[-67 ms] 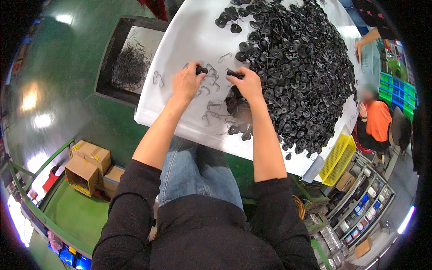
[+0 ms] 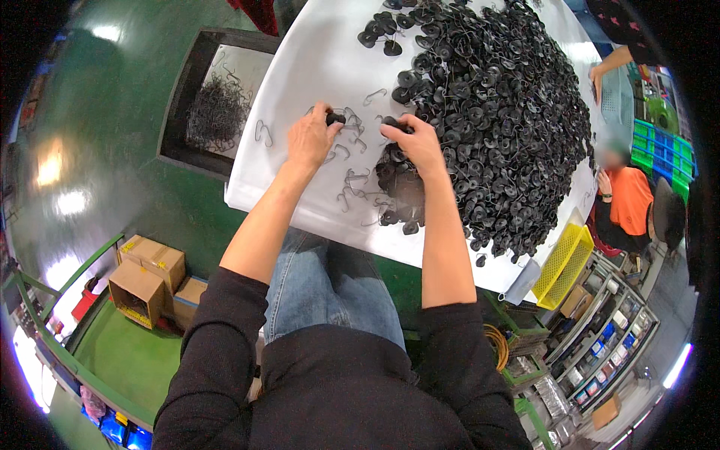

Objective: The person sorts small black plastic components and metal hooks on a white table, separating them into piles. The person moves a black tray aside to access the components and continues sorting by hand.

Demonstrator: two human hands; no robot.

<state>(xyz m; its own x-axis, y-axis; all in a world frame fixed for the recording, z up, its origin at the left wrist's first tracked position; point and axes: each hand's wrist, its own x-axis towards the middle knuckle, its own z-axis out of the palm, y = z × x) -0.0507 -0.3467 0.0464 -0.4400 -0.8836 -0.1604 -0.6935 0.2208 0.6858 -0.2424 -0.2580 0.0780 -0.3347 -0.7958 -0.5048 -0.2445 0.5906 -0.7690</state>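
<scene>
On a white-covered table, my left hand (image 2: 307,141) is closed on a small black round rubber-like piece (image 2: 335,118). Thin bent wire hooks (image 2: 354,177) lie loose beside and below it. To its right, my right hand (image 2: 418,147) pinches another black round piece (image 2: 393,124) between thumb and fingers, at the left edge of a big heap of black round pieces with wires (image 2: 502,127). The fingers partly hide both held pieces, and I cannot tell whether wire is attached to them.
A dark tray (image 2: 174,112) holding a tangle of wire hooks (image 2: 217,112) stands left of the table (image 2: 300,67). Cardboard boxes (image 2: 154,259) are at the lower left. A yellow basket (image 2: 562,266) is by the right edge. Across the table are a person in orange (image 2: 628,199) and another person's arm (image 2: 613,64).
My right hand has shifted slightly right, toward the heap, with the black piece still pinched. My left hand is almost where it was.
</scene>
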